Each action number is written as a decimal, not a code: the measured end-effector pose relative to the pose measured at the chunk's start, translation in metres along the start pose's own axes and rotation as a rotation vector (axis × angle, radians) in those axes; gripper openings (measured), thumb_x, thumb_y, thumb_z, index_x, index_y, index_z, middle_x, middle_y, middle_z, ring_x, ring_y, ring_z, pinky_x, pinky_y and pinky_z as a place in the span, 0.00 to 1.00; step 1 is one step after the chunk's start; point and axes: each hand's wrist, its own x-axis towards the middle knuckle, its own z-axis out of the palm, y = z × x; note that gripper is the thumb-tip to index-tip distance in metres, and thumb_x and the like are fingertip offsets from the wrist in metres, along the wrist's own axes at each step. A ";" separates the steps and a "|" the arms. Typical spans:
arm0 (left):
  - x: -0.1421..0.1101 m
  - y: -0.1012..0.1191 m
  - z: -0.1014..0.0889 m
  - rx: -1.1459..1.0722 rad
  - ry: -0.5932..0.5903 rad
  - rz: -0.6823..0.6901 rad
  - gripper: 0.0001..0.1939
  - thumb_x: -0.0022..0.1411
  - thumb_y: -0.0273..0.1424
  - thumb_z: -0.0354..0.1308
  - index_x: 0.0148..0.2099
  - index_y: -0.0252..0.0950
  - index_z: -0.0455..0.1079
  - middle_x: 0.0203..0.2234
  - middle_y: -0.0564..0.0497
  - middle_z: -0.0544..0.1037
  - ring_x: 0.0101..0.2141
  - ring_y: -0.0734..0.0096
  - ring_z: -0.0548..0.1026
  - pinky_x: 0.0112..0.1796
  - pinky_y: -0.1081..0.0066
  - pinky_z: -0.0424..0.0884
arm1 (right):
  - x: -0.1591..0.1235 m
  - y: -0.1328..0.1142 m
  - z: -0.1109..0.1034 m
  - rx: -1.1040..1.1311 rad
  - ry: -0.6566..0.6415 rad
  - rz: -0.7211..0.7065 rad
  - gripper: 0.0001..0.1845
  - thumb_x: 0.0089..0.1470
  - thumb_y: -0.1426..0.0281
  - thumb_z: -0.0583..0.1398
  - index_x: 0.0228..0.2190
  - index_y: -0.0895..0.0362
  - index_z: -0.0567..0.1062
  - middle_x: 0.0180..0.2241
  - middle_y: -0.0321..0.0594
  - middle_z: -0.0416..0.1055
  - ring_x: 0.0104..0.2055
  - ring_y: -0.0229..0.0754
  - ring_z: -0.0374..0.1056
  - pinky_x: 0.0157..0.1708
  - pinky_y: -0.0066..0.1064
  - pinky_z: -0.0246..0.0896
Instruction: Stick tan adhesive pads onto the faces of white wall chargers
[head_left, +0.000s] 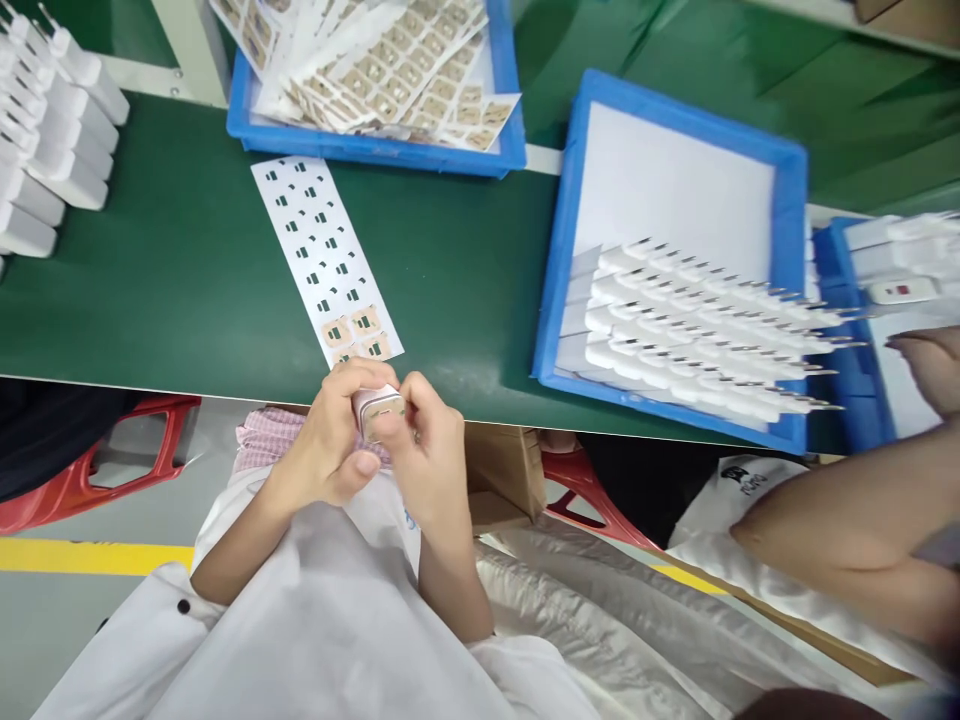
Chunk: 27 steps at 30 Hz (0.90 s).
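Note:
My left hand is wrapped round a small white plastic housing, held just off the table's front edge. A tan sticker lies on the end face of that housing. Curled against the same end is my right hand, its thumb pressing on the sticker and its fingers closed around the side. Just beyond my hands, a white sticker sheet lies on the green table; a few tan stickers are left at its near end.
A blue tray piled with sticker sheets stands at the back. To the right, another blue tray holds rows of white housings with metal pins. More white housings stand at far left. A co-worker's arm reaches in from the right.

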 end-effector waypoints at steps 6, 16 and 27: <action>0.001 0.001 0.002 -0.173 0.077 -0.145 0.21 0.72 0.50 0.48 0.58 0.44 0.57 0.45 0.47 0.71 0.43 0.64 0.72 0.42 0.63 0.72 | 0.010 -0.002 -0.002 0.178 -0.010 0.039 0.29 0.64 0.46 0.54 0.22 0.54 0.59 0.19 0.28 0.54 0.21 0.32 0.53 0.23 0.26 0.49; 0.010 0.008 0.032 -0.005 -0.069 -0.160 0.09 0.73 0.34 0.50 0.48 0.44 0.70 0.42 0.49 0.76 0.49 0.60 0.74 0.63 0.50 0.61 | -0.004 0.042 -0.008 0.959 -0.005 0.368 0.32 0.45 0.38 0.67 0.37 0.52 0.76 0.28 0.33 0.74 0.25 0.37 0.68 0.27 0.29 0.67; 0.011 -0.013 0.026 0.186 -0.301 -0.266 0.22 0.73 0.36 0.51 0.66 0.53 0.63 0.67 0.48 0.67 0.66 0.49 0.66 0.63 0.43 0.66 | 0.001 0.048 -0.177 0.489 0.919 -0.201 0.26 0.41 0.56 0.73 0.39 0.56 0.76 0.39 0.44 0.78 0.40 0.46 0.75 0.41 0.40 0.73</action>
